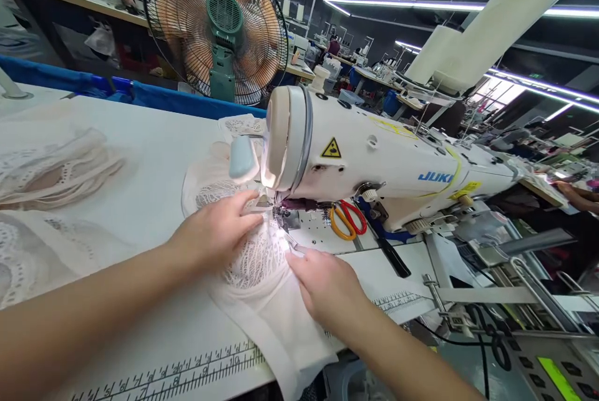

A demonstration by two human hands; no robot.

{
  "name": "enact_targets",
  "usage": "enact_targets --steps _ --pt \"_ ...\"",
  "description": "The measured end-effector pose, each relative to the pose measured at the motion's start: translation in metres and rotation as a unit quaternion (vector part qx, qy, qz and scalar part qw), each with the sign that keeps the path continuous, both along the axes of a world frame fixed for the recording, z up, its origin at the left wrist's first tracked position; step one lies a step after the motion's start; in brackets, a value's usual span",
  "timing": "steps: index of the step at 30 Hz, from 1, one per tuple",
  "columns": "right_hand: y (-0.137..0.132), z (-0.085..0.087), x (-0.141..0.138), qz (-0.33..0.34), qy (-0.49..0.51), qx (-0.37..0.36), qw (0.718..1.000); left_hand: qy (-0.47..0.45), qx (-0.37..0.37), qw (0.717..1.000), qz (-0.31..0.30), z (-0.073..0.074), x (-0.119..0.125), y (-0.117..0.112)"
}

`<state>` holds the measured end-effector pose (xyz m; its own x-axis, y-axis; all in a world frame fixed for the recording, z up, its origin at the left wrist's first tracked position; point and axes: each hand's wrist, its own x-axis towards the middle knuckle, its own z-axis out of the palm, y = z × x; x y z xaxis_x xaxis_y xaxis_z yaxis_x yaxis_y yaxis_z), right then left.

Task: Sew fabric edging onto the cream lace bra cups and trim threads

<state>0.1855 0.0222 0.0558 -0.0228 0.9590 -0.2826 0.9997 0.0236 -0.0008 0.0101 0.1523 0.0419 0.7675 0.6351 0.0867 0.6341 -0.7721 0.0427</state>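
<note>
White surface (154,130): one white lace fabric (262,260), at the sewing machine (374,161); our left hand (210,226), fingers apart, lying on it; our right hand (330,285), fingers pinched on its edge; we best guide it evenly, untugged, fingertips well clear.

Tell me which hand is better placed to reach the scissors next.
Probably the right hand: it is nearer the scissors, on their side of the lace fabric. The left hand rests on the opposite side, farther away.
</note>
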Motion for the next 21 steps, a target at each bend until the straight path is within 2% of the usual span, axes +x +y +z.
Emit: enact_targets --steps 3,7,11,16,21 --pt "-0.010 -0.005 0.009 0.030 0.026 -0.002 0.999 -0.019 0.017 0.999 -0.038 -0.007 -0.017 -0.016" --pt "-0.009 -0.009 0.014 0.045 0.037 0.004 0.998 0.070 -0.061 0.995 0.024 -0.013 -0.025 -0.021" --pt "-0.002 -0.008 0.013 0.056 0.043 0.013 0.997 0.113 -0.107 0.986 0.064 -0.011 -0.024 -0.008" --pt "0.008 -0.005 0.010 0.059 0.060 -0.001 0.996 0.084 -0.113 0.989 0.041 -0.006 -0.024 0.016" --pt "0.021 0.000 0.006 0.031 0.049 -0.042 0.997 0.117 -0.143 0.981 0.058 -0.003 -0.020 0.038"
